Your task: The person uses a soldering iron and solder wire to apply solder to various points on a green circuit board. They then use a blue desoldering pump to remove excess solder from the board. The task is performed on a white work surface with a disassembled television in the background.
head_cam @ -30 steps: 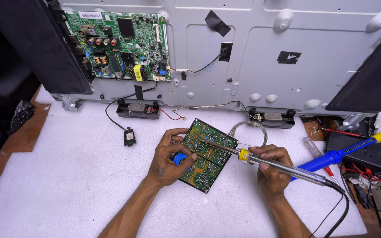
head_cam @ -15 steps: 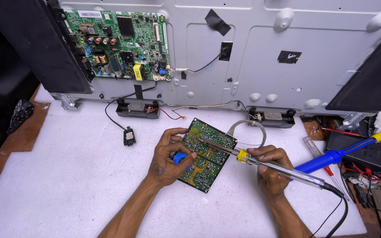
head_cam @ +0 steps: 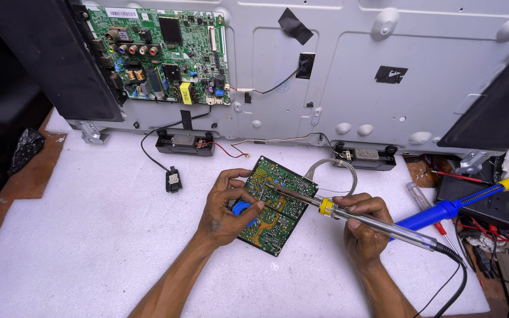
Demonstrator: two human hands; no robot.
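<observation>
From the head camera, the left hand (head_cam: 226, 206) rests on the white foam work surface (head_cam: 89, 235), its fingers curled together on the left edge of a small green rectangular circuit board (head_cam: 275, 203), thumb and forefinger pinched on a thin strand of solder, with a blue spool (head_cam: 243, 209) partly hidden under the palm. The board lies tilted on the foam, copper-track side up, between both hands. The right hand (head_cam: 363, 227) is clamped around a soldering iron with a clear handle and yellow collar (head_cam: 354, 217); its metal tip meets the upper part of the board. Just right of that hand lies a blue-and-yellow desoldering pump (head_cam: 455, 205). Behind stands the grey metal back of an opened flat-screen television (head_cam: 384, 76), carrying a larger green main board (head_cam: 163, 56)
</observation>
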